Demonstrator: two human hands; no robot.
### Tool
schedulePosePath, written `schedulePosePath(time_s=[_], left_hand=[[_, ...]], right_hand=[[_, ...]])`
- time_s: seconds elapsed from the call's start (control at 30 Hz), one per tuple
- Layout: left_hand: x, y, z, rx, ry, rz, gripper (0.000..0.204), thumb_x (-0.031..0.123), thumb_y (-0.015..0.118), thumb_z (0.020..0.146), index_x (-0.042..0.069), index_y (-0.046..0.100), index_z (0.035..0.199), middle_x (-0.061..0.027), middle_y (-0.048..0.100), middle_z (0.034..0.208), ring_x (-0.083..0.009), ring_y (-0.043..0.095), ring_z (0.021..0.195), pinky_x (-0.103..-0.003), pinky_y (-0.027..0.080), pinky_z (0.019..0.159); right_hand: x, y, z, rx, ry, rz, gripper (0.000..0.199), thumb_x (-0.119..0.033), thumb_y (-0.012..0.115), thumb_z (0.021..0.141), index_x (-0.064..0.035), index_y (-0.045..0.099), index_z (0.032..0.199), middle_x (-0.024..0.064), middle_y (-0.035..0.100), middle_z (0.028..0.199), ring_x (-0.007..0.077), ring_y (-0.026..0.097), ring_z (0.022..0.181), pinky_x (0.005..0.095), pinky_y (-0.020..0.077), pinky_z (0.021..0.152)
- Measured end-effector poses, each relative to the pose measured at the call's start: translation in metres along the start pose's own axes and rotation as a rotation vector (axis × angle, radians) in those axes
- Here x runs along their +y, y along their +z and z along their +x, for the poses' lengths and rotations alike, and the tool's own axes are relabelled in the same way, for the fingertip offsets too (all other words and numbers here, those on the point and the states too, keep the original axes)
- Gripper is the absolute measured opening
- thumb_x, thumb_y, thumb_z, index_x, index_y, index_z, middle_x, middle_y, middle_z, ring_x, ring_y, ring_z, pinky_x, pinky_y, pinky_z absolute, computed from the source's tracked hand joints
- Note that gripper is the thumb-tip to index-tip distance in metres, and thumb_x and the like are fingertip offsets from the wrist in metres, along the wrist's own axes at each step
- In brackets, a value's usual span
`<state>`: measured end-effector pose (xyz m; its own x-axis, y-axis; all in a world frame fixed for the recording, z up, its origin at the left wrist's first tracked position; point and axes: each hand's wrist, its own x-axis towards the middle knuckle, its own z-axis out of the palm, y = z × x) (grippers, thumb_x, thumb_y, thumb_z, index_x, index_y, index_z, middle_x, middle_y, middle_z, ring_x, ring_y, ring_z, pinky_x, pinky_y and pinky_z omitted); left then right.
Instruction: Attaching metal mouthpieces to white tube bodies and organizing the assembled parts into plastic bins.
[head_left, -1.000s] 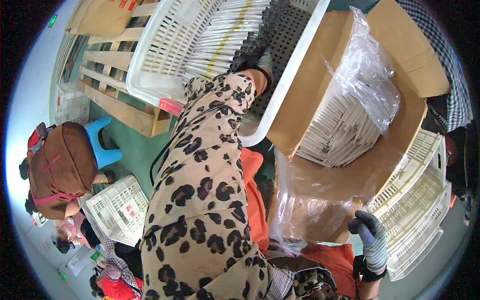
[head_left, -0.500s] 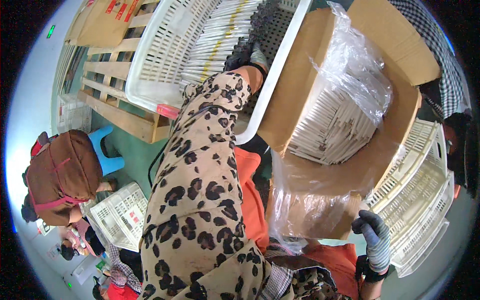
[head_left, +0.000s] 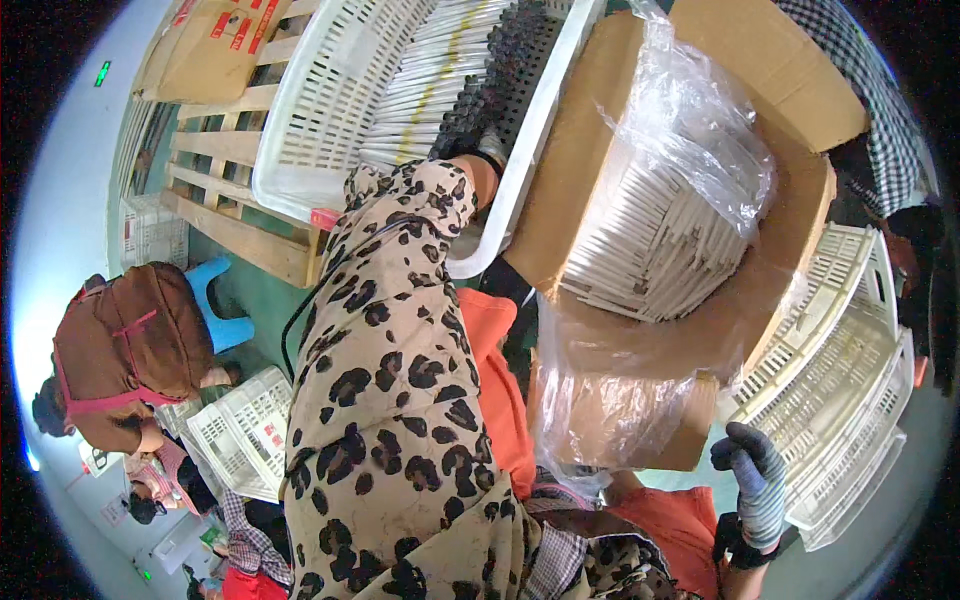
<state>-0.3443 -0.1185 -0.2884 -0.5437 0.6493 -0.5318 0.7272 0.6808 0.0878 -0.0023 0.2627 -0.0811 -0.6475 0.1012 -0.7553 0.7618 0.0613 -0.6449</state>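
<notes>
Leopard-print cloth, tan with black spots, takes up most of the middle here: that's the left sleeve [head_left: 390, 400], stretched up and away from the body, elbow looking pretty straight, wrist dipping into a basket. Next biggest is the open cardboard box [head_left: 570, 190] to the right of that arm, flaps splayed out. It's got a big heap of white sticks [head_left: 650, 250] in it, plus crinkly clear plastic [head_left: 705, 130] bunched over part of them.

The white basket [head_left: 320, 120] has slotted sides and holds a neat row of white rods [head_left: 425, 85] lying side by side, with a yellow stripe across them. Lumpy black pieces [head_left: 505, 65] line their right-hand ends. Pale crates [head_left: 835, 375] sit nested to the right of the box.

As for the hands, the right hand [head_left: 762, 490] is in a striped grey glove, raised just beside those crates, fingers curled in and close together; can't tell if they meet the thumb. The left hand [head_left: 492, 148], gloved too, is down at the near end of the black pieces. Its fingers are hidden, so no clue whether they're spread or pinching.
</notes>
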Motion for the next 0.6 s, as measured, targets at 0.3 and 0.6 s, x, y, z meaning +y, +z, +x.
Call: schedulePosePath(time_s=[0.3,0.6], left_hand=[[0.022,-0.008,0.008,-0.052,0.031,0.058,0.034,0.020,0.056,0.084,0.002,0.058,0.112,-0.0135,0.064,0.103,-0.0239,0.061,0.092,-0.034,0.046,0.084],[0.027,-0.011,-0.029,-0.189,0.028,0.079,0.034,0.020,0.057,0.084,0.001,0.059,0.112,-0.0136,0.064,0.103,-0.0232,0.061,0.091,-0.033,0.046,0.084]], right_hand=[[0.020,-0.020,-0.015,0.001,0.087,0.034,0.027,-0.007,0.058,0.082,0.0028,0.058,0.108,0.0089,0.064,0.085,0.0160,0.059,0.079,0.0286,0.0467,0.076],[0.020,-0.022,-0.022,0.021,-0.040,0.087,0.026,-0.009,0.056,0.083,0.0022,0.058,0.107,0.0091,0.064,0.086,0.0156,0.058,0.077,0.0279,0.0462,0.075]])
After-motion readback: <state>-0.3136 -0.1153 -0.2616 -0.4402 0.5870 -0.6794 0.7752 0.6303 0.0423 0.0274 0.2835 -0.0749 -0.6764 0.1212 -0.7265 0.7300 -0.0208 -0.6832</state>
